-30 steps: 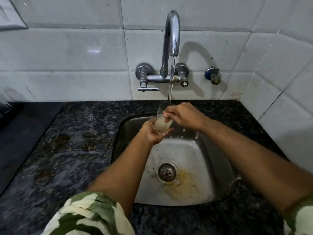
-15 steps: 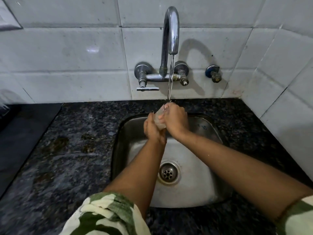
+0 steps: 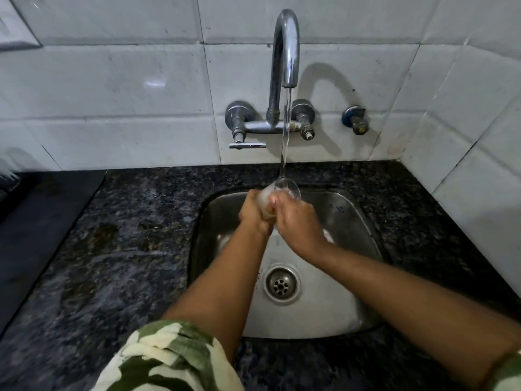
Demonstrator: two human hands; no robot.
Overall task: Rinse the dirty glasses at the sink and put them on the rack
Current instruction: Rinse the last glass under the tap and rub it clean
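- Your left hand (image 3: 255, 211) has its fingers clamped round the lower part of the glass (image 3: 277, 193), holding it from the left side over the sink (image 3: 363, 221).
- Your right hand (image 3: 298, 221) wraps the glass from the right, fingers curled onto its wall just below the rim.
- The glass sits between both hands above the back half of the sink, tilted with its open mouth facing up and away from you; only the rim and a cloudy strip of its wall show past your fingers.
- Water (image 3: 285, 131) runs from the faucet (image 3: 284, 52) in a thin stream and lands at the rim of the glass.
- The drain (image 3: 281, 284) lies nearer to you, below your forearms.
- The dark speckled table (image 3: 112, 249) surrounds the sink, and white tiles (image 3: 112, 80) cover the wall behind it.
- Camouflage sleeves (image 3: 169, 359) show at the bottom edge.
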